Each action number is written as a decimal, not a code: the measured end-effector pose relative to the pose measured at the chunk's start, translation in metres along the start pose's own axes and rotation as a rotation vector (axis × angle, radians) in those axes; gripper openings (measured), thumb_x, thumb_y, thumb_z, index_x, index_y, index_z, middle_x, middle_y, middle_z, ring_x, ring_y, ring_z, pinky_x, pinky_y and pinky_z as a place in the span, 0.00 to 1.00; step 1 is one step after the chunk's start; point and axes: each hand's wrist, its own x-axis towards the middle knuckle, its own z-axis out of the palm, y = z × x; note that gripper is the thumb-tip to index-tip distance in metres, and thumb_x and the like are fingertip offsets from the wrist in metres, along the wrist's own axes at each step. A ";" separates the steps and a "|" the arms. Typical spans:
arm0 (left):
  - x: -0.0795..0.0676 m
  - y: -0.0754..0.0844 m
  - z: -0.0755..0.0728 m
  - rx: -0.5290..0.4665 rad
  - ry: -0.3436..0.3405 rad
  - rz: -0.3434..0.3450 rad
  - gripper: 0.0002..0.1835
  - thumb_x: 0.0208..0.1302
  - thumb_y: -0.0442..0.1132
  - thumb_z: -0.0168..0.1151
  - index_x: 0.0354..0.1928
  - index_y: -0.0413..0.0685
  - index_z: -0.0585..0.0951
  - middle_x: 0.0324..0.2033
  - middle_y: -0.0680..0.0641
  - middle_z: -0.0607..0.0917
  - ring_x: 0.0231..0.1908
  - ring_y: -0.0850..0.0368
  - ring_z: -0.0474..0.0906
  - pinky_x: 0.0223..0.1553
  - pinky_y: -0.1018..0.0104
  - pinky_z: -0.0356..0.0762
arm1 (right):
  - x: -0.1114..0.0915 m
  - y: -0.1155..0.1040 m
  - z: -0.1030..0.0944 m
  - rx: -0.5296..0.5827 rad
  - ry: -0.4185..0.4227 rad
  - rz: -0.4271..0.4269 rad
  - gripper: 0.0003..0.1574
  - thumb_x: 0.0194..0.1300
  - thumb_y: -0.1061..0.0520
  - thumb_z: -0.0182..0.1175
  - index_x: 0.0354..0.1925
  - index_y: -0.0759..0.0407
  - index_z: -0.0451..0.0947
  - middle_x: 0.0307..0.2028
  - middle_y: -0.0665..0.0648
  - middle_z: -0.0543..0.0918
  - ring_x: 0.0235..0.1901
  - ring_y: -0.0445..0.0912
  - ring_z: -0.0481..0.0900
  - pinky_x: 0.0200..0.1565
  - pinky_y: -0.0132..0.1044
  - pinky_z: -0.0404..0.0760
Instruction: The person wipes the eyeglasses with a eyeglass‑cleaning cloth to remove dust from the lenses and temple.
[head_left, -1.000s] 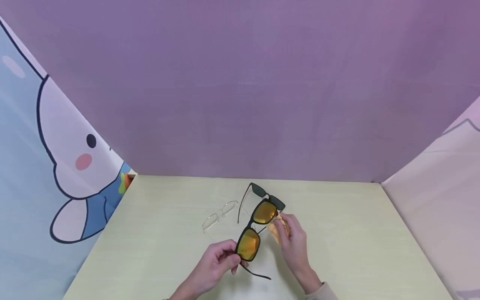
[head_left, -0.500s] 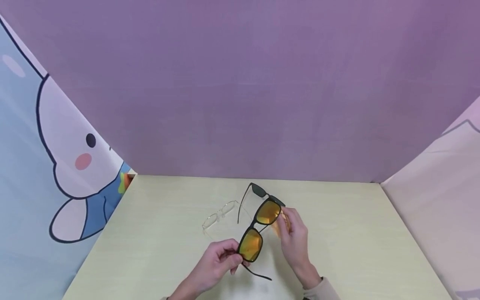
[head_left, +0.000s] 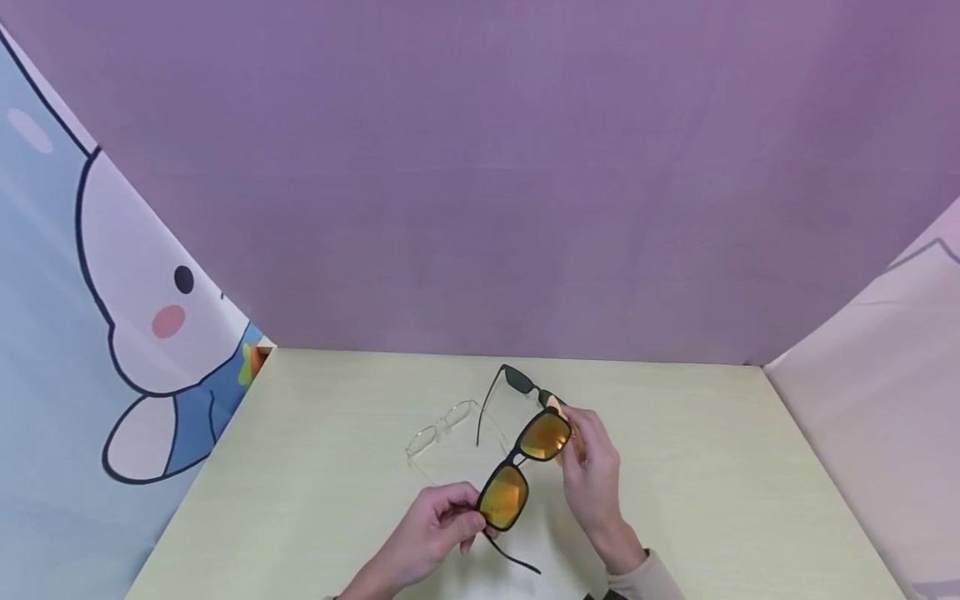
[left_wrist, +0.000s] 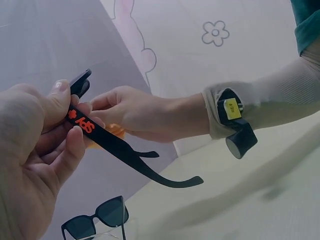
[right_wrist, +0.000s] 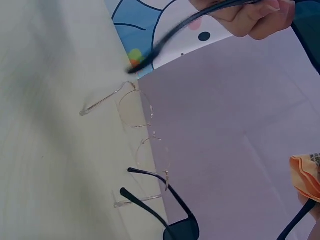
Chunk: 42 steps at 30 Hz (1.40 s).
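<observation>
Sunglasses with a black frame and orange mirrored lenses are held up over the table, slanting up to the right. My left hand pinches their lower left corner near the hinge. In the left wrist view, its fingers grip the temple, which bears red lettering. My right hand grips an orange cloth at the far lens; its tip pokes out over that lens's upper edge. Behind the held pair lie dark sunglasses, partly covered by it. Thin-rimmed clear eyeglasses lie left of them.
The pale table runs back to a purple cloth wall. A cartoon-printed cloth hangs on the left, a pale one on the right. A small camera is strapped to the right wrist.
The sunglasses have shifted a little to the right and turned slightly. My right hand has moved slightly right with the cloth, whose tip now shows above the lens.
</observation>
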 end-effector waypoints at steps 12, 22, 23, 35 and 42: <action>-0.001 -0.004 0.006 -0.063 -0.060 0.048 0.10 0.78 0.31 0.54 0.44 0.25 0.76 0.35 0.25 0.77 0.36 0.67 0.79 0.41 0.71 0.84 | -0.002 -0.003 0.000 -0.014 -0.006 0.036 0.41 0.44 0.91 0.52 0.55 0.70 0.80 0.46 0.64 0.84 0.33 0.33 0.73 0.28 0.17 0.73; -0.002 -0.011 0.009 -0.011 -0.038 0.085 0.06 0.76 0.29 0.55 0.42 0.28 0.77 0.33 0.28 0.78 0.36 0.64 0.80 0.41 0.68 0.84 | -0.005 0.001 0.001 -0.010 0.035 0.020 0.30 0.48 0.90 0.57 0.46 0.72 0.82 0.38 0.64 0.85 0.43 0.36 0.81 0.51 0.21 0.79; -0.003 -0.012 0.009 0.006 -0.029 0.108 0.06 0.76 0.28 0.55 0.42 0.28 0.77 0.32 0.29 0.78 0.35 0.63 0.79 0.39 0.68 0.84 | -0.005 0.002 0.001 -0.008 0.040 0.012 0.28 0.49 0.89 0.59 0.46 0.72 0.83 0.38 0.64 0.86 0.43 0.36 0.81 0.52 0.21 0.79; -0.004 -0.017 0.011 0.061 0.012 0.221 0.03 0.73 0.26 0.58 0.42 0.29 0.78 0.35 0.31 0.79 0.39 0.66 0.76 0.37 0.69 0.80 | -0.016 0.013 -0.003 -0.065 0.006 0.022 0.28 0.51 0.86 0.61 0.46 0.67 0.85 0.36 0.58 0.86 0.29 0.37 0.73 0.28 0.24 0.72; -0.003 -0.016 0.008 0.089 0.007 0.170 0.05 0.73 0.27 0.58 0.41 0.29 0.78 0.33 0.31 0.80 0.36 0.67 0.75 0.33 0.70 0.80 | -0.026 0.022 -0.006 -0.100 -0.035 0.131 0.22 0.55 0.82 0.67 0.46 0.67 0.85 0.36 0.54 0.87 0.35 0.35 0.78 0.34 0.20 0.77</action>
